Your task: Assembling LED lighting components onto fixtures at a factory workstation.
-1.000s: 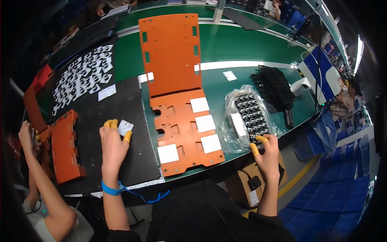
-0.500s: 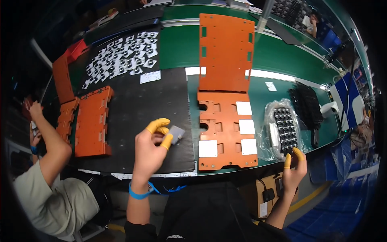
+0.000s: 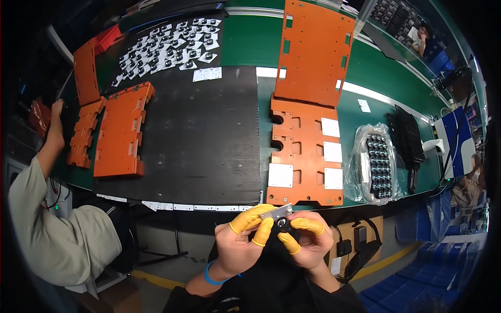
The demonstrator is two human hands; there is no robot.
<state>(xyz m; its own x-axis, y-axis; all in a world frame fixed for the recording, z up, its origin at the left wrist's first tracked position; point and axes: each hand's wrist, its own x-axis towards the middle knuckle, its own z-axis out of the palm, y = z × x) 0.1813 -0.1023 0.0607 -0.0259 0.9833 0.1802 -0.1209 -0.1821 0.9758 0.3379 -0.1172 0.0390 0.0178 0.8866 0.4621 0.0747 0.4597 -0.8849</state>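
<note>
My left hand (image 3: 241,240), in yellow finger cots, pinches a small flat grey plate (image 3: 275,211) by its edge. Close against it, my right hand (image 3: 312,241) grips a small black lens (image 3: 282,224) between cotted fingertips. Plate and lens meet in front of my body, just off the bench's near edge; whether they are joined, I cannot tell. Beyond them lies an orange fixture (image 3: 308,183) with its lid (image 3: 316,55) raised. White square boards (image 3: 280,175) sit in several of its places.
Right of the fixture, a black tray of lenses (image 3: 380,167) rests in clear plastic. A black mat (image 3: 203,135) covers the left bench, with many boards bearing black parts (image 3: 172,47) behind. A closed orange fixture (image 3: 122,133) stands left, near a co-worker's arm (image 3: 52,141).
My right hand has left the lens tray and come left with a lens. My left hand has brought the plate rightward and nearer to my body to meet it. The view has shifted.
</note>
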